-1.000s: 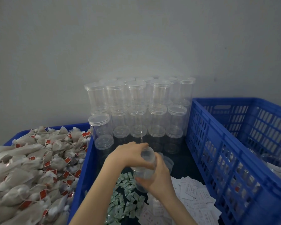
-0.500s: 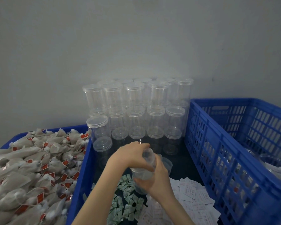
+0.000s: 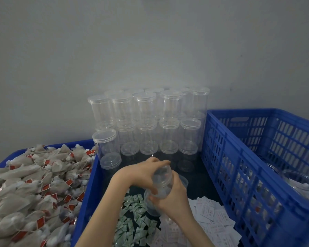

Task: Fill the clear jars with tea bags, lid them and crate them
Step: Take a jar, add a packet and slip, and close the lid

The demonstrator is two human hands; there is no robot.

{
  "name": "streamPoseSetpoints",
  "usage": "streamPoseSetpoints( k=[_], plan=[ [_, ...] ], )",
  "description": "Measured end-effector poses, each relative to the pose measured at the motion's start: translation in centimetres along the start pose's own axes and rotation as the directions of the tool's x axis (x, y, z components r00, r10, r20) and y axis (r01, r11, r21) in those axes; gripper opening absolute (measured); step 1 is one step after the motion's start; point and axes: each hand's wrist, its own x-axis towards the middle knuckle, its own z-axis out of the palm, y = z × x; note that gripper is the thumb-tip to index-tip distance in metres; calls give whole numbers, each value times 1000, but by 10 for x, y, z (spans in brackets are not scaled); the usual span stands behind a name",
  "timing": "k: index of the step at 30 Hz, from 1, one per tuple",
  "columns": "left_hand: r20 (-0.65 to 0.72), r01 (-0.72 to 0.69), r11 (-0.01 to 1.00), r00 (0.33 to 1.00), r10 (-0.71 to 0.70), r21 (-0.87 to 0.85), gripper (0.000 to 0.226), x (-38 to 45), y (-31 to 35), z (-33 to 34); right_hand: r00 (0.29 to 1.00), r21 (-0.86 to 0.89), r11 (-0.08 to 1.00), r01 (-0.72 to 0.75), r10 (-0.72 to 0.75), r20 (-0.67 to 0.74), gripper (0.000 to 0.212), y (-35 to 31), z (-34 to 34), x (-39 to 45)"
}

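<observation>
Head view, held jar: the clear jar (image 3: 161, 184) is sitting tilted in the lower centre of the frame, above the dark surface (image 3: 202, 182), its lidded top pointing up and away.
Head view, left hand: the left hand (image 3: 141, 172) is curling over the lid (image 3: 161, 172), fingers wrapped round its rim; judged to be twisting or pulling the lid, whether on or off cannot be told.
Head view, right hand: the right hand (image 3: 171, 196) is gripping the jar body from below, fingers closed round the wall, judged to be bracing it against the lid force.
Head view, jar contents: whether the held jar is carrying tea bags cannot be told through the hands.
Head view, jar stock: the stacked jars (image 3: 148, 125) are standing in tiers at centre against the grey wall (image 3: 150, 41), lidded, cylindrical, thin glossy transparent plastic; judged stacked there to stay within reach.
Head view, tea bags: the tea bags (image 3: 34, 184) are lying heaped in the left bin (image 3: 86, 198) at lower left; soft beige mesh pouches with strings and red tags.
Head view, crate: the blue crate (image 3: 239, 175) is standing at right, rigid slotted plastic, with some clear jars showing inside.
Head view, sachets: green sachets (image 3: 134, 220) and white paper slips (image 3: 212, 218) are lying loose at lower centre.
</observation>
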Motion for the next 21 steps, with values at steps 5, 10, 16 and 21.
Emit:
streamPoseSetpoints(
  k=[5,10,16,21],
  plan=[
    [-293,276,960,922,-253,39,85,-2,8,7,1000,-15,1000,24,-25,-11,90,2,2,2],
    [-610,535,842,692,-385,76,74,8,23,18,997,-69,996,49,-54,-64,98,9,11,7],
    [-531,434,901,759,-378,-21,73,10,3,3,986,95,995,-32,47,-161,99,29,4,8],
    [-349,424,905,843,-410,-40,83,45,-26,33,960,129,991,-40,74,-269,98,45,-15,9]
  ],
)
